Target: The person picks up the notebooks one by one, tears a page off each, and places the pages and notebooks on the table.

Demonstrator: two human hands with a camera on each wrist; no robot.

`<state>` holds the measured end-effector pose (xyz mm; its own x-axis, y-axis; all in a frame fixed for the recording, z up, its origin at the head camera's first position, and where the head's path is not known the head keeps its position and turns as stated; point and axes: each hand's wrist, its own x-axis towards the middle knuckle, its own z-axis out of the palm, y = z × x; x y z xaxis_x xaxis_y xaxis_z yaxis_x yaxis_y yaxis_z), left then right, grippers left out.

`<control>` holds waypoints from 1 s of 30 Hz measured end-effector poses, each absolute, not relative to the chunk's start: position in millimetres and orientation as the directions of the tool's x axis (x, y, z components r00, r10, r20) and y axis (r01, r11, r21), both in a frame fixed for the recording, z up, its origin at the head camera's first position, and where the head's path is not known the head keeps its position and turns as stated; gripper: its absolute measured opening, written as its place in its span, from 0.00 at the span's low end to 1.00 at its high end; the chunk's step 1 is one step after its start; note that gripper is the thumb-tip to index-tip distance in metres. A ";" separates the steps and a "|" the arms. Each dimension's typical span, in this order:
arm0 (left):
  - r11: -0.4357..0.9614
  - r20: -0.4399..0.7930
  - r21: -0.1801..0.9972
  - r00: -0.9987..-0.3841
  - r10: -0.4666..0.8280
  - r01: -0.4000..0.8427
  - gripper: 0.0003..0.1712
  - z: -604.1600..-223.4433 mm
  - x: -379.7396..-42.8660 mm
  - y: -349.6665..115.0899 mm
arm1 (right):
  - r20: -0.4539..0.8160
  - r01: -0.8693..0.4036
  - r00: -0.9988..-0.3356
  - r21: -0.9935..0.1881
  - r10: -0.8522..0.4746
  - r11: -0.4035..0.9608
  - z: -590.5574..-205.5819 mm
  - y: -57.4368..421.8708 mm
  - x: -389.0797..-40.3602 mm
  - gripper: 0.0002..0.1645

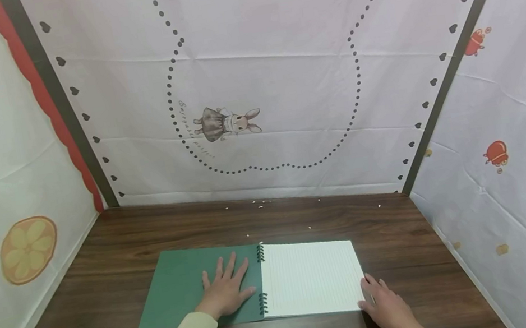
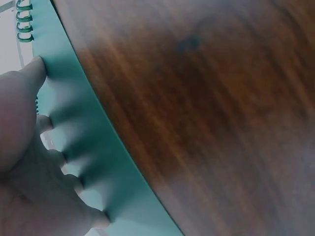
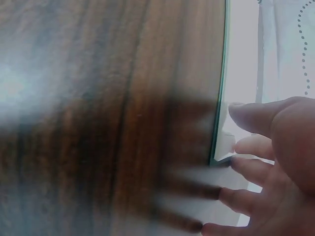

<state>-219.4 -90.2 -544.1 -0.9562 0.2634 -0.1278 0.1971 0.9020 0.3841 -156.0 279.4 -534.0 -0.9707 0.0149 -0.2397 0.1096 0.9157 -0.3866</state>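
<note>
A spiral notebook lies flat on the table, its green cover (image 1: 179, 284) folded out to the left and a white lined page (image 1: 312, 275) facing up on the right. My left hand (image 1: 226, 292) rests on the green cover with fingers spread, the thumb close to the spiral binding (image 1: 263, 303). At the lower right corner of the page is my right hand (image 1: 388, 307). Its thumb (image 3: 251, 117) touches the page near the edge, and the other fingers reach around the corner, some down on the table. No page is visibly lifted.
Dark wood-grain table (image 1: 85, 304) lies under the notebook. Several small white bits (image 1: 260, 207) are scattered toward its back edge. Printed white cloth walls (image 1: 270, 72) enclose the table at the back, left and right.
</note>
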 end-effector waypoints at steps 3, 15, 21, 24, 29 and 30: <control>0.898 -0.148 0.397 -0.953 0.265 0.188 0.41 -543.1 -217.6 -92.5 | -0.203 0.089 -0.979 -0.390 0.009 0.916 -531.3 275.8 -157.5 0.31; 0.900 -0.183 0.402 -0.948 0.262 0.171 0.41 -537.0 -215.4 -92.9 | -0.102 -0.013 -0.993 -0.405 -0.059 0.914 -517.7 247.1 -175.0 0.31; 0.904 -0.184 0.394 -0.949 0.258 0.169 0.41 -540.4 -215.9 -92.4 | -0.108 -0.024 -0.991 -0.449 -0.080 0.893 -515.1 227.6 -186.3 0.32; 0.904 -0.177 0.391 -0.950 0.257 0.172 0.42 -542.1 -216.2 -92.3 | -0.105 -0.041 -0.989 -0.460 -0.101 0.887 -515.0 219.3 -190.9 0.31; 0.901 -0.176 0.400 -0.951 0.255 0.168 0.41 -541.9 -215.4 -91.7 | -0.111 -0.057 -0.986 -0.471 -0.123 0.880 -514.0 205.7 -197.5 0.31; 0.899 -0.176 0.405 -0.951 0.255 0.167 0.41 -541.4 -215.0 -91.6 | -0.112 -0.059 -0.986 -0.471 -0.126 0.880 -513.9 202.9 -198.8 0.32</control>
<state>-215.0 -91.6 -541.4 -0.9506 0.2555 -0.1762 0.1666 0.8990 0.4050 -198.8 202.9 -513.9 -0.9857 -0.1259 -0.1119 -0.0589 0.8801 -0.4711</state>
